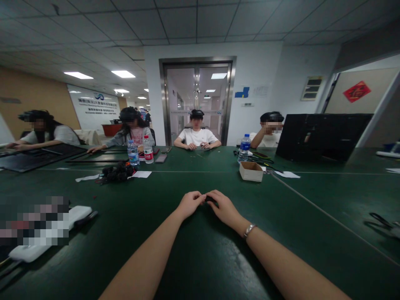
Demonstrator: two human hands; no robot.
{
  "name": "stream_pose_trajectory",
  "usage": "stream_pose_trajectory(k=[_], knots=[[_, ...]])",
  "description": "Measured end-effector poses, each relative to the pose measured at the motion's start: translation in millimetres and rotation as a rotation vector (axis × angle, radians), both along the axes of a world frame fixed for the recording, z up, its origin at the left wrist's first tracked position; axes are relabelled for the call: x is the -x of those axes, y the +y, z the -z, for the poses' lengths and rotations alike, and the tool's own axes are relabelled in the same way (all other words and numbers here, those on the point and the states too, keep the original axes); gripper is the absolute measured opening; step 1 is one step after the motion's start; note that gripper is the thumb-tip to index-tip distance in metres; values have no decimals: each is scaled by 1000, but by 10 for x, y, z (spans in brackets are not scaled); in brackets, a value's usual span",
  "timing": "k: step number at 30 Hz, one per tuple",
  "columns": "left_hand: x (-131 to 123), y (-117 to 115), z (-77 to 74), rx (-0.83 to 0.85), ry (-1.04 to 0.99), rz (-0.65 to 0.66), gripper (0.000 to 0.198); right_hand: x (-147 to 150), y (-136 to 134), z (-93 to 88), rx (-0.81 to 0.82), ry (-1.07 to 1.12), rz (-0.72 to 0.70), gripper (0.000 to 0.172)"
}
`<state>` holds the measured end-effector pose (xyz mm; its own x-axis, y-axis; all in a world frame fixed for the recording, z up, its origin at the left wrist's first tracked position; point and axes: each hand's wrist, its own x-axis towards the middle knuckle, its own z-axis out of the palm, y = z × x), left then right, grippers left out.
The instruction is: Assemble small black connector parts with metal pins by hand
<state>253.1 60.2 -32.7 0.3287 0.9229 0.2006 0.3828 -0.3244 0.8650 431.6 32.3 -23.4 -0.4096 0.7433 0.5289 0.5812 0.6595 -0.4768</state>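
Both my hands meet over the middle of the dark green table [200, 258]. Between their fingertips is a small black object [208, 198], mostly covered by the fingers, so its kind cannot be made out. My left hand [189, 203] pinches its left end with thumb and forefinger. Curled around the right side of the same object is my right hand [222, 206], its fingers closed from above and the thumb beneath. A silver bracelet [249, 230] circles my right wrist.
Ahead stand an open cardboard box [251, 171], a blue-labelled water bottle [244, 148] and a large black monitor [321, 137]. Tangled black cables [117, 172] and a red-labelled bottle [148, 150] lie left of centre. A white power strip [78, 214] is near left. Several people sit opposite.
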Motion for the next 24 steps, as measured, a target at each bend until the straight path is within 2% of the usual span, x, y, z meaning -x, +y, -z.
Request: stream_pose_trajectory(k=[11,15,20,24], knots=[[-37,36,43,9,-25,9,53,22,-11,-8,-65,4,-21,29],[-29,9,13,-6,-48,32,46,14,-8,-3,-45,41,32,29],[-24,-29,-24,-40,9,12,33,-6,-3,1,15,67,71,17],[-34,-36,-18,-18,-100,39,19,-27,24,22,69,75,74,16]])
